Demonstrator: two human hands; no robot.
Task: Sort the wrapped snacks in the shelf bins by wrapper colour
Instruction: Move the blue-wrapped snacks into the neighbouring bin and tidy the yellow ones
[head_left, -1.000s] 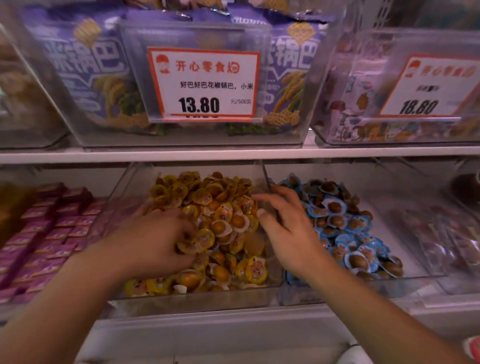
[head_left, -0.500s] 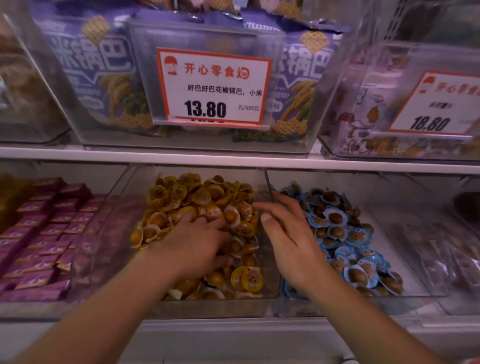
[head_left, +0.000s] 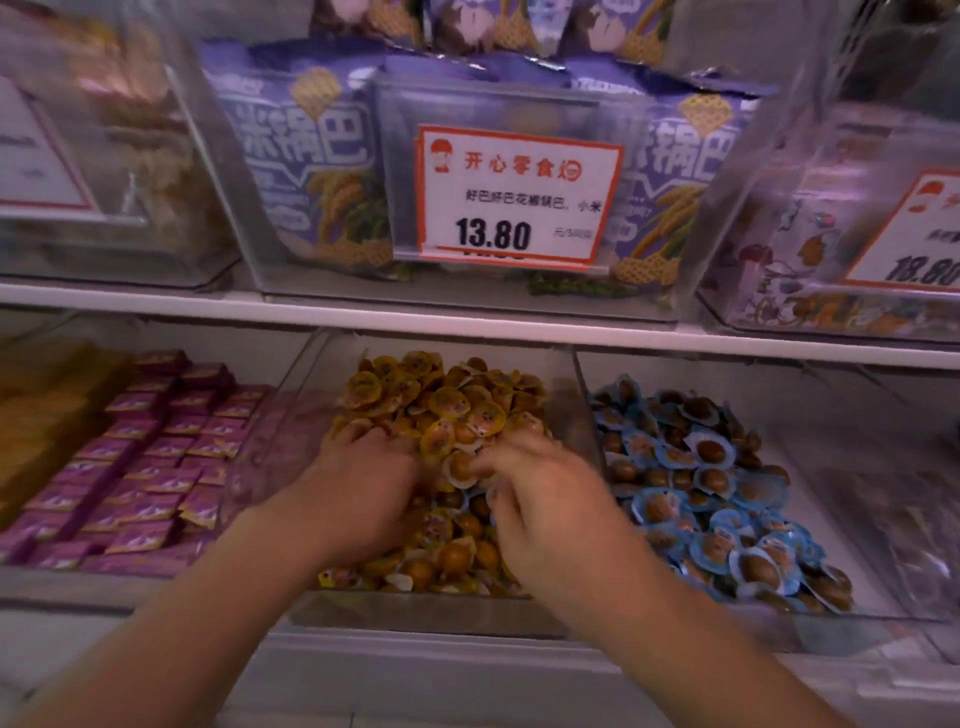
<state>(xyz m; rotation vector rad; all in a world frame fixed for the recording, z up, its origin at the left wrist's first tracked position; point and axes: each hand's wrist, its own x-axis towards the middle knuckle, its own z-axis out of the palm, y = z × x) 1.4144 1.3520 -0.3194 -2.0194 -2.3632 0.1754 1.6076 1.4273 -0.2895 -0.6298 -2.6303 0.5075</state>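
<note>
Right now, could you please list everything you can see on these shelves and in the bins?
yellow-wrapped round snacks: many, yellow, middle clear bin on lower shelf
blue-wrapped round snacks: many, blue, bin right of it
pink rectangular packets: many, pink-purple, bin to the left
purple snack bags: several, purple, upper middle bin
white price card with red border: one, reads 13.80, front of that bin
left hand: one, in the yellow pile
right hand: one, in the yellow pile, blurred
</note>
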